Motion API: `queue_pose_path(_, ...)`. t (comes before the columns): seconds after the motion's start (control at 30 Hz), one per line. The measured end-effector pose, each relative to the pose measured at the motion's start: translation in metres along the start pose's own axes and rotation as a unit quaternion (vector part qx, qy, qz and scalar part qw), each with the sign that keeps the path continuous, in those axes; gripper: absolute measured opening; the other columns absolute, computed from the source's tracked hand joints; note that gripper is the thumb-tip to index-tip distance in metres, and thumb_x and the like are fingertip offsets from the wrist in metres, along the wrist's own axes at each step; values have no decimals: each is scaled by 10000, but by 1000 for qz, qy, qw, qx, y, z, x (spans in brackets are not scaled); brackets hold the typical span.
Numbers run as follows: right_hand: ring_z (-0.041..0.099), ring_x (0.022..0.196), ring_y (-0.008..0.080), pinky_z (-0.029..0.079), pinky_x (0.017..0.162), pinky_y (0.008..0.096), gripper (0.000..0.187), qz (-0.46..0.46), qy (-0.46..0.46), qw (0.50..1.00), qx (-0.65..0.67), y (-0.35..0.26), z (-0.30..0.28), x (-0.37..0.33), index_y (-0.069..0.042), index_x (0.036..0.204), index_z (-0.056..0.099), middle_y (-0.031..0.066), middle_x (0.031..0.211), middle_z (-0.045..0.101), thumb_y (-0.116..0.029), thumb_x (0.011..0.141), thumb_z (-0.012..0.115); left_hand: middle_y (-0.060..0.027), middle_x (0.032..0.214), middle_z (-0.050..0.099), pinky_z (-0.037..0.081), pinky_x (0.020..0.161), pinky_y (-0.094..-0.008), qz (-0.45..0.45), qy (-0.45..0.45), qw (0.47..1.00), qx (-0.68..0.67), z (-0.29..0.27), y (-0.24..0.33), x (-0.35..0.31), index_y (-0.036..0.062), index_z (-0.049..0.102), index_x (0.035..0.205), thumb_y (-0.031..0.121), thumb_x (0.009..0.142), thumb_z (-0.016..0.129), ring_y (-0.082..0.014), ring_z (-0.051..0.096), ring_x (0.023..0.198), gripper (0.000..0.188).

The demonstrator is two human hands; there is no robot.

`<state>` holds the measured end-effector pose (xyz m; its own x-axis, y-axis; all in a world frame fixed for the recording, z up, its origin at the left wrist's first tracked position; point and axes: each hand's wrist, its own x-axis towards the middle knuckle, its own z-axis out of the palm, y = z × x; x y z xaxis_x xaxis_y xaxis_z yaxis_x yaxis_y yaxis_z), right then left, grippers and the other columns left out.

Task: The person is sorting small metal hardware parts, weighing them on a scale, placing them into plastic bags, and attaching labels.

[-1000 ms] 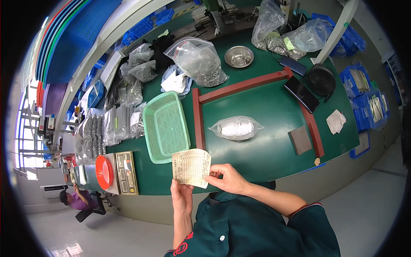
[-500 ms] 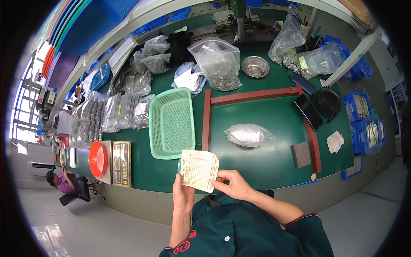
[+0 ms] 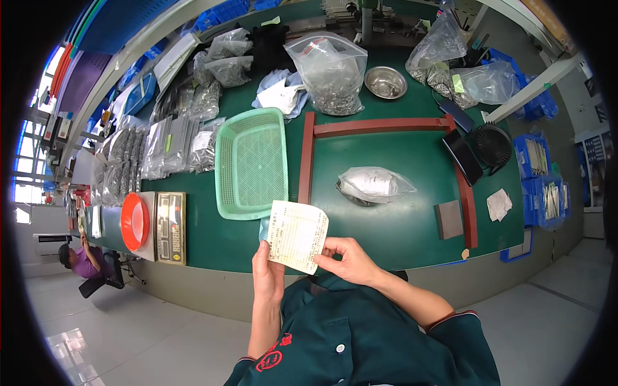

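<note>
A pale yellow printed paper form [image 3: 297, 235] is held up over the near edge of the green table. My left hand [image 3: 267, 273] grips its lower left side, thumb pointing up. On the lower right side, my right hand [image 3: 346, 260] pinches the paper between thumb and fingers. A bit of light blue shows behind the form's left edge; I cannot make out what it is. Beyond my right hand lies a clear plastic bag with a white label [image 3: 374, 184], inside a reddish-brown frame [image 3: 380, 127]. A green mesh basket [image 3: 252, 209] stands just past the paper.
At left stand a scale [image 3: 170, 228] and a red bowl [image 3: 134, 222]. Several bags of metal parts [image 3: 119, 164] line the back left. A large clear bag [image 3: 331, 74] and a steel bowl [image 3: 385, 83] stand farther back. A small fan [image 3: 490, 149] sits right. Another person [image 3: 87, 260] sits far left.
The view has shifted slightly, so the table things sit a little higher and farther left. Both hands still hold the paper form, much as before.
</note>
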<state>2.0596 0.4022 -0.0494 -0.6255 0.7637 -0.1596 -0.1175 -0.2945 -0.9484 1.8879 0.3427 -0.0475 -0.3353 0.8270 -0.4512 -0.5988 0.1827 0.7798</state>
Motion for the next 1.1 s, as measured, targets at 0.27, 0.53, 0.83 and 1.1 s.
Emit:
queue_pose_path(0.27, 445, 586, 13, 375, 525, 193, 135, 23, 14, 1000, 12, 11, 1, -2, 5, 902, 640, -43, 673, 563, -90, 815, 601, -130, 1154, 561, 395, 946, -352, -7, 5, 1000, 8, -2, -3, 1, -60, 503, 1140, 334, 944, 411, -202, 530, 1089, 449)
queue_pose_path(0.53, 449, 596, 14, 385, 543, 197, 136, 42, 9, 999, 14, 12, 4, -3, 6, 907, 638, -31, 696, 587, -93, 821, 602, -140, 1158, 558, 395, 943, -342, -7, 10, 1000, -1, -6, -5, 0, -69, 507, 1130, 328, 945, 413, -193, 531, 1085, 448)
queue_pose_path(0.83, 448, 609, 12, 391, 563, 195, 151, 58, 2, 998, 11, 12, 6, -2, 11, 930, 631, -38, 733, 599, -92, 823, 603, -146, 1149, 569, 389, 942, -329, -7, 10, 1000, 7, -8, -2, -2, -84, 520, 1122, 335, 941, 422, -190, 537, 1075, 466)
queue_pose_path(1.1, 446, 616, 9, 387, 562, 189, 146, 59, 4, 998, 25, 10, 4, 2, 9, 934, 635, -41, 715, 577, -78, 823, 598, -132, 1188, 547, 396, 950, -360, -24, -15, 1000, 1, -13, -4, 3, -46, 476, 1178, 336, 943, 405, -203, 520, 1111, 454)
